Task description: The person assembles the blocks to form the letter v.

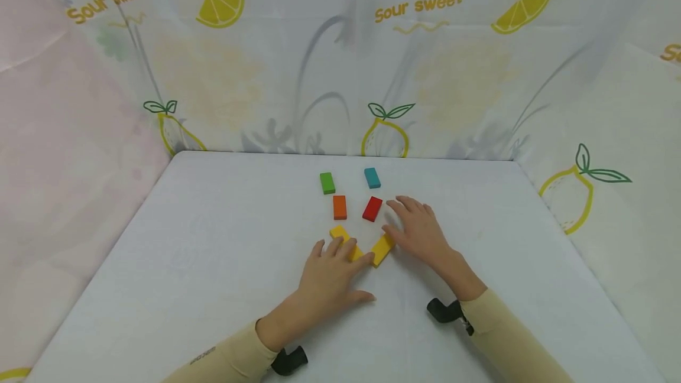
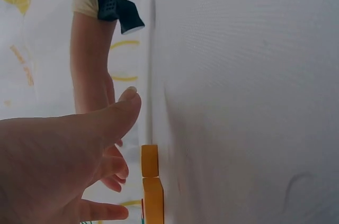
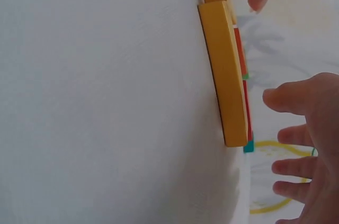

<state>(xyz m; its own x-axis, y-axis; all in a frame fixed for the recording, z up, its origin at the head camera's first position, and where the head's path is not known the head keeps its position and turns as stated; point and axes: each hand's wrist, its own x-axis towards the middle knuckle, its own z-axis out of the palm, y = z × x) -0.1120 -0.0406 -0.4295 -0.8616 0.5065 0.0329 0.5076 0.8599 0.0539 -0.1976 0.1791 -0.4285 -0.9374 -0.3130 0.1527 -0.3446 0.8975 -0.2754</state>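
Two yellow blocks lie on the white table in a V, their near ends close together. Over the left yellow block my left hand is spread, covering part of it, with the thumb held out to the side. The right yellow block has my right hand at its far end, thumb tip right by it and the other fingers stretched forward. In the right wrist view, this yellow block stands apart from the spread fingers. Neither hand grips anything.
Beyond the yellow blocks lie an orange block and a red block. Farther back are a green block and a blue block. A lemon-print cloth hangs behind the table.
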